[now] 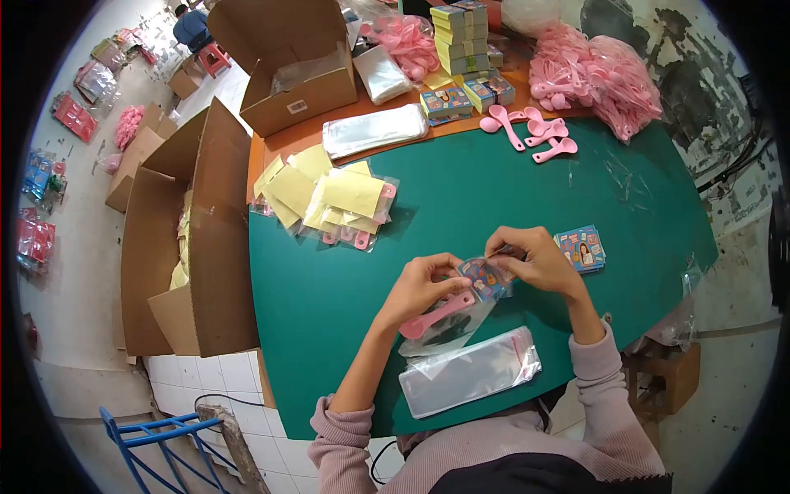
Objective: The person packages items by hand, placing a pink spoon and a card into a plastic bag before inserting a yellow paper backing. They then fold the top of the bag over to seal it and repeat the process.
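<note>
Green covers most of the bench [329,288] in the head view, and over its near side the left hand [429,286] has thumb and fingers pinched at the card [487,280] and the clear film by it. The right hand [527,257] has its fingertips closed on the card's upper edge. Below the left hand, a pink spoon [444,315] lies slanted, apparently inside a clear bag [457,339].

The thin film could cling or fold, catching the card's corner and bending it. If the bag tips while the left grip is loose, the spoon might slip out. The bag stack [469,375] sits just below; a dragging wrist could fan it. The packed pile [337,198] leans unevenly near the bench's left edge, so a nudge could spill some.

Fingers hide the bag's mouth; whether the card is inside it cannot be told. Glare blurs the film's edges, and the carton's [222,272] contents are mostly behind its wall.
</note>
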{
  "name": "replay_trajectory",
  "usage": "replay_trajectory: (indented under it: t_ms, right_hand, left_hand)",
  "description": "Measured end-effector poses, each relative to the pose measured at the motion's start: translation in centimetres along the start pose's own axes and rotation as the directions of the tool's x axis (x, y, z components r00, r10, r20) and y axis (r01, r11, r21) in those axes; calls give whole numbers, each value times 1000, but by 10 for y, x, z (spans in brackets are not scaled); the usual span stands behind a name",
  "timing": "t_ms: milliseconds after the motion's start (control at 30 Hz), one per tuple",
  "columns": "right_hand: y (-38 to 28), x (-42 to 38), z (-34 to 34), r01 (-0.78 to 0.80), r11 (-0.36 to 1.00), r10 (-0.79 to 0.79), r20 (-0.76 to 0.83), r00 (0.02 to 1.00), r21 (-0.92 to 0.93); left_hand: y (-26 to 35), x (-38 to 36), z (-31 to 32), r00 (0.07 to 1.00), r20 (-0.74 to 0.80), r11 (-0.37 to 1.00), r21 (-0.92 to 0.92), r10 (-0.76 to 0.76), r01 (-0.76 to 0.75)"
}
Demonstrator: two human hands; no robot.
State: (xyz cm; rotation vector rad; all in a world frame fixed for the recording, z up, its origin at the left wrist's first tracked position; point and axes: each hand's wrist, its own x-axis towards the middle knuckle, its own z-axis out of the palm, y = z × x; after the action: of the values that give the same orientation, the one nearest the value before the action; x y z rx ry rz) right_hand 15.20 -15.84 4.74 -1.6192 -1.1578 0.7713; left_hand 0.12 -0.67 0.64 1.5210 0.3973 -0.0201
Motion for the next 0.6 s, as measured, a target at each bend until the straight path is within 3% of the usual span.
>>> replay_trajectory:
  t_ms: [67, 200, 267, 400, 467, 600]
  right_hand:
    - [-1, 0, 0, 55, 992, -46, 84, 995, -117]
    - [-1, 0, 3, 110, 985, -99, 85, 991, -130]
    - [-3, 1, 6, 191, 933, -178, 71, 982, -304]
    - [-5, 0, 11, 208, 931, -200, 58, 978, -301]
    - [-2, 1, 13, 150, 968, -145, 36, 989, -201]
    - [0, 1, 3, 112, 984, -99, 100, 990, -138]
  left_hand:
    - [3, -1, 1, 998, 67, 998, 66, -1, -3]
    - [-3, 1, 0, 998, 69, 1000, -3, 14, -14]
    - [6, -1, -2, 996, 73, 995, 90, -58, 51]
    - [2, -1, -3, 999, 40, 999, 31, 10, -11]
    - [-4, 1, -4, 997, 69, 995, -93, 27, -20]
    - [-4, 2, -10, 995, 96, 996, -85, 32, -24]
